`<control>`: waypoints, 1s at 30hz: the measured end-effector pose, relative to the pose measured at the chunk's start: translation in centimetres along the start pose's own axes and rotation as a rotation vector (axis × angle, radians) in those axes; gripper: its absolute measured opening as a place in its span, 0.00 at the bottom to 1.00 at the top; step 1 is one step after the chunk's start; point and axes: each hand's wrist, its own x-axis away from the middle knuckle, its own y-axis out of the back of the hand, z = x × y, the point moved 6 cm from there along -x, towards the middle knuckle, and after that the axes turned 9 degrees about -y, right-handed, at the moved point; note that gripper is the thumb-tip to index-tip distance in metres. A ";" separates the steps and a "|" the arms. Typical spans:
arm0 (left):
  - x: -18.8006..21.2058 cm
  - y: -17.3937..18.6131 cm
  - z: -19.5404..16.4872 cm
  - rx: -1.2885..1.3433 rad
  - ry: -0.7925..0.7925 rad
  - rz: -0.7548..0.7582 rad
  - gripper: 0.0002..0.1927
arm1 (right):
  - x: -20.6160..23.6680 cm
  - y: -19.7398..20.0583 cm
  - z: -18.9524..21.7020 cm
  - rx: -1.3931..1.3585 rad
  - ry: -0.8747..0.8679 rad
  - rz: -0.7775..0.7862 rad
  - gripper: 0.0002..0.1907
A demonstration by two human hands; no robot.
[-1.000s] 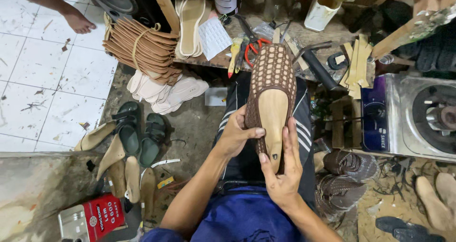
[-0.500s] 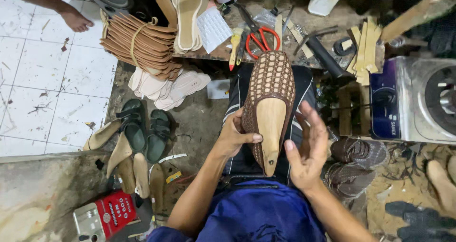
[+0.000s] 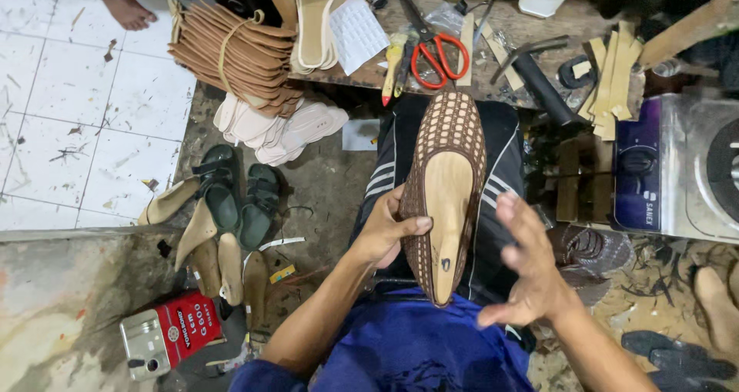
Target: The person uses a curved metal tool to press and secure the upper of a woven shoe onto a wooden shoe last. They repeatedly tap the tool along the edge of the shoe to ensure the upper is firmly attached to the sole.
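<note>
Single head cam, worn on person, looks pretty much straight down over own lap. Close range: left hand (image 3: pixel 389 234), right hand (image 3: pixel 527 265) and shoe (image 3: pixel 445 192) sit dead centre. Bench (image 3: pixel 493 80) runs along top edge, tiled floor (image 3: pixel 77 123) on left. No second view, so no overlap.

That shoe upper (image 3: pixel 450 130) is woven brown-and-tan mesh, pretty matt, stretched over a smooth pale wooden last (image 3: pixel 446 215). Scissors (image 3: pixel 433 46) have glossy orange plastic handles and metal blades, the floor tiles (image 3: pixel 69 115) look scuffed white, and the tabletop (image 3: pixel 500 84) is rough worn wood
</note>
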 end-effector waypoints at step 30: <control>-7.1 -5.4 -5.0 -0.928 -0.438 0.293 0.40 | 4.5 -5.7 -2.8 -0.115 -0.948 0.422 0.12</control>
